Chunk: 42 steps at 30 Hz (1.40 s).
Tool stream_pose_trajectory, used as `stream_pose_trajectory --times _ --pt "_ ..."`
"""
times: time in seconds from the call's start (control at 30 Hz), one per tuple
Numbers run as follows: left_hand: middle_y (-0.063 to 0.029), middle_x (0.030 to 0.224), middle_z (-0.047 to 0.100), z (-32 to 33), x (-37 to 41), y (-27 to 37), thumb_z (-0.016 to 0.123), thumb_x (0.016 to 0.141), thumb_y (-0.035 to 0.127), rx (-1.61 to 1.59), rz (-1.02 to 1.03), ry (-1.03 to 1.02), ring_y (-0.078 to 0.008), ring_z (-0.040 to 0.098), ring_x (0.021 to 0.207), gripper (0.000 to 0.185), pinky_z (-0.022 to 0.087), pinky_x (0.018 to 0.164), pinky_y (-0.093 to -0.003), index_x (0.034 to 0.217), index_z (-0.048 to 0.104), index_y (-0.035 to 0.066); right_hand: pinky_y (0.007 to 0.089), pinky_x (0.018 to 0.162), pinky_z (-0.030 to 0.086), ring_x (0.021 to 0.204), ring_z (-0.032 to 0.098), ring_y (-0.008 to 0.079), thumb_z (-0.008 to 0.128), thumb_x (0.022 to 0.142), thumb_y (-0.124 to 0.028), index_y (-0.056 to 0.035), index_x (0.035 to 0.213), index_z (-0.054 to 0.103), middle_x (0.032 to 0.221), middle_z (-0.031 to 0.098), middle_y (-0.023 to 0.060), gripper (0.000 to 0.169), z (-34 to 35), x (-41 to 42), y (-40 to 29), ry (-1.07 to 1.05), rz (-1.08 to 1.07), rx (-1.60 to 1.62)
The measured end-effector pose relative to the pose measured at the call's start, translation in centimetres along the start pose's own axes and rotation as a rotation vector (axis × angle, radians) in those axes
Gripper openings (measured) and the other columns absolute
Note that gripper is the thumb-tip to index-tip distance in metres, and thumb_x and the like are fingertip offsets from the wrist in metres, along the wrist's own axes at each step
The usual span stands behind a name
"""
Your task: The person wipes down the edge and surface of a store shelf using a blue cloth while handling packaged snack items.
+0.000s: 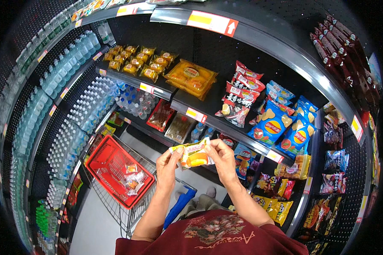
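Note:
Between my two hands I hold a small packaged snack with a yellow, white and red wrapper, in front of my chest. My left hand pinches its left end between thumb and fingers. The right end is gripped the same way by my right hand. A red plastic basket rests in a wire shopping cart at the lower left, with several small wrapped items inside. The cart's blue handle lies just below my left hand.
Beyond my hands a black shelf edge carries small yellow snack packs, a larger yellow pack and blue chip bags. Bottled water lines the left shelves. More bagged snacks hang or lie at the right.

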State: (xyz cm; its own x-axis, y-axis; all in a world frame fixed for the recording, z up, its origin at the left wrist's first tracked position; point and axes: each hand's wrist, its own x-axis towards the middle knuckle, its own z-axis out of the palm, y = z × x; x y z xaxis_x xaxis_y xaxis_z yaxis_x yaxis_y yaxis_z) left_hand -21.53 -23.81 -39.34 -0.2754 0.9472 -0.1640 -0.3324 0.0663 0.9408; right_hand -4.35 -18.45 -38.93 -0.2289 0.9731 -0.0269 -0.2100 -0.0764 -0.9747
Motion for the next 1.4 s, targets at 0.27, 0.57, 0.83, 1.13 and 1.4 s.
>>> stream_pose_trajectory --times 0.27,0.57,0.83,1.13,1.4 --pt "-0.0121 0.106 0.071 1.4 1.0 1.9 0.054 0.102 0.026 -0.298 0.031 0.143 -0.0206 0.072 0.085 0.028 0.057 0.058 -0.0333 0.116 0.060 0.002 0.0249 0.069 0.053 0.091 0.061 0.0118 0.059 0.101 -0.021 -0.0020 0.130 0.056 0.107 0.067 0.0085 0.035 -1.1 -0.4 -3.1 -0.066 0.042 0.184" --pt "-0.0131 0.115 0.061 4.3 -0.2 3.8 0.054 0.101 0.015 -0.225 0.138 -0.038 -0.0197 0.065 0.099 0.045 0.060 0.072 -0.0350 0.141 0.042 0.000 0.0256 0.064 0.056 0.074 0.064 0.0092 0.065 0.097 -0.016 -0.0010 0.106 0.061 0.091 0.067 0.0054 0.018 -2.0 -0.3 -4.4 -0.002 -0.007 0.179" --pt "-0.0153 0.131 0.051 8.3 -2.3 7.8 0.075 0.083 0.002 0.297 0.671 -0.141 -0.0189 0.061 0.104 0.072 0.055 0.078 -0.0273 0.147 0.041 0.002 0.0245 0.062 0.054 0.072 0.064 0.0109 0.063 0.098 -0.012 0.0009 0.116 0.055 0.094 0.067 0.0078 0.024 -2.0 -1.6 -10.8 0.125 -0.273 0.194" --pt "-0.0141 0.144 0.037 12.6 0.5 19.9 0.069 0.078 -0.010 0.671 1.132 -0.217 -0.0241 0.047 0.131 0.071 0.049 0.101 -0.0349 0.144 0.045 0.000 0.0277 0.068 0.052 0.080 0.063 0.0150 0.070 0.089 -0.004 0.0010 0.129 0.057 0.112 0.064 0.0148 0.042 -2.5 -1.7 -21.9 0.138 -0.941 -0.543" --pt "-0.0090 0.131 0.054 18.9 7.4 27.8 0.071 0.084 0.001 0.408 0.983 -0.458 -0.0097 0.062 0.094 0.052 0.053 0.075 -0.0228 0.134 0.058 0.001 0.0443 0.093 0.047 0.107 0.055 0.0392 0.075 0.080 -0.010 0.0019 0.133 0.052 0.133 0.052 0.0247 0.059 -2.1 0.7 -29.0 0.377 -1.267 -1.082"
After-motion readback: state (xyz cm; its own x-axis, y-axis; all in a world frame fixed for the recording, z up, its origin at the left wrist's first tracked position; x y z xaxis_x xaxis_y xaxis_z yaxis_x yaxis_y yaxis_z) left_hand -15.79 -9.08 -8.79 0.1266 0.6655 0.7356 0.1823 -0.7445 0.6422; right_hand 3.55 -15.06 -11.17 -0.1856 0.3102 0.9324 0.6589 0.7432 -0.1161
